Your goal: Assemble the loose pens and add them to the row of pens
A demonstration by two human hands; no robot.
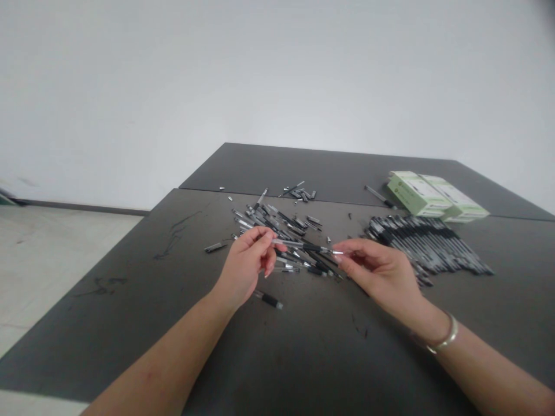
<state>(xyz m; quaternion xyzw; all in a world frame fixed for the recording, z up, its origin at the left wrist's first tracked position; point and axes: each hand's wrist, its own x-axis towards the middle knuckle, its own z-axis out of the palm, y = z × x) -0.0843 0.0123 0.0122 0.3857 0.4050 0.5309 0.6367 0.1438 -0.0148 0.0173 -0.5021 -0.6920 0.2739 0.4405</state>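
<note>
Between my two hands a clear pen (309, 247) with a black grip lies level above the table. My left hand (251, 254) pinches its clear barrel end. The fingertips of my right hand (381, 268) close on the silver tip at the other end. Behind and below is a loose pile of pen parts (269, 215), with clear barrels, caps and dark grips mixed together; my hands hide some of it. Under my left wrist lies another pen barrel (269, 299) with a black grip, partly covered by the hand.
Right of my right hand, many pens lie side by side in a row (433, 242). Two green-and-white boxes (427, 196) stand behind them, a single pen (380, 197) to their left. Small caps (306, 195) lie farther back. The dark table (303, 358) has black ink smears (173, 234) at left.
</note>
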